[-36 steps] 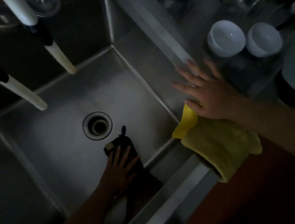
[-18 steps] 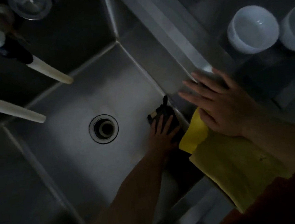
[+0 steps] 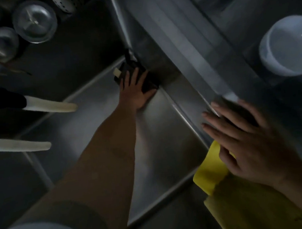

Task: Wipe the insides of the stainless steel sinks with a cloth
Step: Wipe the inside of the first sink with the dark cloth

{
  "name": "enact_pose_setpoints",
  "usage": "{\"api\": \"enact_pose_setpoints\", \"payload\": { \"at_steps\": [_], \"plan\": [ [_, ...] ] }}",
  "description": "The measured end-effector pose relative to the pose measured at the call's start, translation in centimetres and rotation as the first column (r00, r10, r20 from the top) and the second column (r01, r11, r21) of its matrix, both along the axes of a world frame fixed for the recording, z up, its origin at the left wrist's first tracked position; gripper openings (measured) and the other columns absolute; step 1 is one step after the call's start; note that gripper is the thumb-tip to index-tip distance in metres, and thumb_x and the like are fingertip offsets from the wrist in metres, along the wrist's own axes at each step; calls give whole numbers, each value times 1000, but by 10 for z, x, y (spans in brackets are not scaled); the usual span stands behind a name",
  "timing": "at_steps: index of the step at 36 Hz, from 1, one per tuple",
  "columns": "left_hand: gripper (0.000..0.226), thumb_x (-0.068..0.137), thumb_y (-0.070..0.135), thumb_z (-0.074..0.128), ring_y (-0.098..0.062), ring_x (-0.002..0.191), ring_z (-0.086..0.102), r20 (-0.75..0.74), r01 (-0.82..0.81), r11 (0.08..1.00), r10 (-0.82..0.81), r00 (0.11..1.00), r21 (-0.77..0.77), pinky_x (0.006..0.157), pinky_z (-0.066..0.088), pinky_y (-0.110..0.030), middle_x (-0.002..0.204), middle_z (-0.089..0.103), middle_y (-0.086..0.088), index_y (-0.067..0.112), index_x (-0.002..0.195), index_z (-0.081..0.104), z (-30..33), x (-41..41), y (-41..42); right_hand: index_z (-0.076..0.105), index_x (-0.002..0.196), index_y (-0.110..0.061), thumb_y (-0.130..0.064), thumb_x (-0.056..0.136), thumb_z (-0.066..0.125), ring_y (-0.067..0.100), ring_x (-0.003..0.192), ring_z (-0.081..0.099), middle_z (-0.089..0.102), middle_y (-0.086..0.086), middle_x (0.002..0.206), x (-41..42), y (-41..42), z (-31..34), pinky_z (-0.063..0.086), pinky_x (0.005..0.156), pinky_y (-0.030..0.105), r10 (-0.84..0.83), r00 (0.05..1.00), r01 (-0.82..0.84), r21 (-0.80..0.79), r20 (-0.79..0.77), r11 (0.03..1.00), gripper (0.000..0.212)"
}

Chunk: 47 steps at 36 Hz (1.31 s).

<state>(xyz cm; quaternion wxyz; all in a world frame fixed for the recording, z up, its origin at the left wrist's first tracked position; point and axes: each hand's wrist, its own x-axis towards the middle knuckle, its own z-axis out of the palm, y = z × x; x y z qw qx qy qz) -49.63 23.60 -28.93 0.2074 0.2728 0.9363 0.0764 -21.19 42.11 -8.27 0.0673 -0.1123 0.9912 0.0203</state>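
Dim view down into 1 steel sink (image 3: 166, 131). The left hand (image 3: 134, 90), fingers straight and spread, presses 1 dark cloth (image 3: 141, 75) flat into the far right corner of the sink floor, where floor meets walls. The right hand (image 3: 245, 142) rests open, fingers straight, on the sink's right rim, its heel over 1 yellow cloth (image 3: 245, 197) draped there. The step in hand looks like wiping the floor's corner; next the cloth likely needs dragging along a wall or seam with steady pressure. Also visible: 2 pale spouts (image 3: 52, 106), 1 white bowl (image 3: 288, 45), 2 metal lids (image 3: 35, 22).
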Motion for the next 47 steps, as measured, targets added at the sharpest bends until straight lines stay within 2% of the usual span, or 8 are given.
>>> {"api": "enact_pose_setpoints", "payload": {
  "at_steps": [5, 17, 23, 26, 31, 36, 41, 47],
  "plan": [
    [125, 60, 61, 82, -29, 151, 11, 137, -215, 951, 188, 972, 221, 120, 15, -41, 166, 3, -2, 31, 157, 7, 13, -36, 5, 56, 136, -9, -36, 90, 40, 28, 150, 19, 35, 9, 157, -1, -1, 3, 18, 117, 61, -6, 999, 6, 3, 46, 1000, 56],
    [136, 66, 83, 62, -24, 152, -8, 88, 12, 990, 1, 996, -142, 123, 3, -42, 165, -15, -8, 10, 156, -10, 5, -71, 19, 38, 150, -20, -35, 85, 46, 28, 152, 9, 20, 8, 163, -5, -15, 13, 14, 119, 60, -93, 986, 81, 90, 137, 993, 68],
    [131, 68, 86, 55, -23, 153, -4, 22, 7, 997, -5, 1000, -82, 124, 6, -42, 166, -10, -6, 13, 157, -7, 5, -65, 11, 58, 133, -29, -41, 74, 60, 30, 146, 29, 36, 1, 157, -26, -99, 18, 14, 114, 66, -234, 968, 250, -237, 96, 939, 60],
    [120, 74, 86, 48, -22, 153, -4, 8, -35, 996, 35, 999, -80, 123, 6, -43, 166, -10, -2, 18, 157, -5, 4, -58, -8, 51, 133, -34, -43, 84, 50, 25, 145, 27, 34, -2, 157, -48, -144, -6, 14, 116, 58, -263, 906, 358, -269, 332, 894, 50],
    [110, 78, 83, 44, -17, 152, -4, -35, -218, 975, 217, 976, -42, 121, 2, -42, 166, -10, 4, 25, 158, -4, -1, -34, -94, 20, 151, -38, -50, 95, 40, 25, 151, 3, 1, -5, 165, -60, -173, -77, 11, 118, 56, -310, 600, 567, -119, 737, 815, 60],
    [111, 78, 86, 40, -21, 153, 0, -82, -477, 876, 472, 878, -66, 123, 2, -41, 166, -5, -1, 23, 158, -4, -4, -9, -213, 7, 152, -44, -48, 89, 48, 26, 151, -2, -9, -8, 164, -37, -189, -122, 19, 117, 56, -281, 557, 522, -66, 782, 850, 75],
    [119, 71, 87, 46, -26, 153, 2, 29, -815, 574, 819, 574, -82, 123, 5, -43, 166, -1, -5, 21, 158, -1, -5, 10, -318, -1, 152, -48, -42, 100, 31, 37, 150, 3, -11, -3, 165, -22, -193, -150, 24, 116, 54, -308, 559, 516, -33, 770, 856, 62],
    [124, 75, 86, 43, -31, 151, -9, 128, -872, 464, 885, 448, -158, 123, -2, -45, 164, -12, -13, 8, 156, -8, 13, 20, -329, 1, 151, -50, -55, 95, 43, 38, 149, 10, -5, -1, 164, -29, -195, -165, 24, 116, 55, -334, 526, 565, -27, 782, 825, 70]
  ]
}}
